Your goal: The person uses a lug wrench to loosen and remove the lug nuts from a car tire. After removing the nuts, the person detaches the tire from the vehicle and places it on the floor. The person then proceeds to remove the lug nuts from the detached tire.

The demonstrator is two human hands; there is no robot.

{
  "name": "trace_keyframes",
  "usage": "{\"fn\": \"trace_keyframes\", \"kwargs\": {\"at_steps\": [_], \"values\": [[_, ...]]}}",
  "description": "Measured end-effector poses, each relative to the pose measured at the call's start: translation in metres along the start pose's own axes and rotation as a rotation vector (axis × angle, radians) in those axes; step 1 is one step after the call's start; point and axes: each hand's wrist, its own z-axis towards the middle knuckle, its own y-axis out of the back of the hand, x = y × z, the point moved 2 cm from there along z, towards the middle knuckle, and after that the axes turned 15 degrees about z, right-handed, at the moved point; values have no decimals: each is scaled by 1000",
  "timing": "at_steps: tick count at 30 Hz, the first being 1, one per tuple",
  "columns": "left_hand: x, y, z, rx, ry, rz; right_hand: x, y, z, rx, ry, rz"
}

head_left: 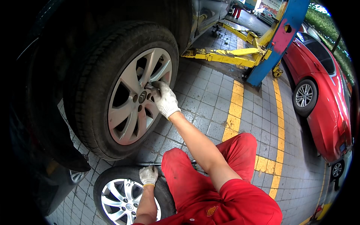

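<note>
My right hand (165, 99), in a white work glove, reaches up to the silver alloy wheel (137, 97) mounted on a dark car. Its fingers are pinched around a small metal wheel bolt (149, 87) just right of the hub cap (142, 96). My left hand (149, 175), also gloved, rests with bent fingers on the tyre of a second wheel (120, 197) lying flat on the floor. A thin metal wrench bar (152, 164) lies right at its fingertips; whether the hand grips it is unclear. My red-trousered knees (180, 168) are beside that wheel.
The dark car body (48, 123) fills the left. A blue lift post (275, 41) with yellow arms (225, 56) stands behind on the grey tiled floor (210, 105). A red car (324, 97) is parked right of yellow floor lines (234, 108).
</note>
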Motion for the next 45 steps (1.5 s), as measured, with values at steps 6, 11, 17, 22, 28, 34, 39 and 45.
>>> {"fn": "trace_keyframes", "kwargs": {"at_steps": [6,11,17,22,28,34,39,45], "values": [[4,-1,-2,5,1,3,8,-7,-5,30,-342,375],[-1,1,0,11,-11,-8,-7,1,-2,-5,309,-186],[7,0,-2,31,11,7,6,-13,-2,15,-387,414],[1,2,1,29,-1,1,6,-4,-1,-24,288,-125],[5,-3,-2,11,11,-17,3,-6,-3,-33,-360,398],[1,-5,-1,38,-1,-16,-4,0,-6,-77,235,-127],[6,-5,-2,32,3,-8,13,-6,-9,-59,-161,300],[0,-5,-1,13,-11,-8,-2,3,-7,-37,255,-97]]}}
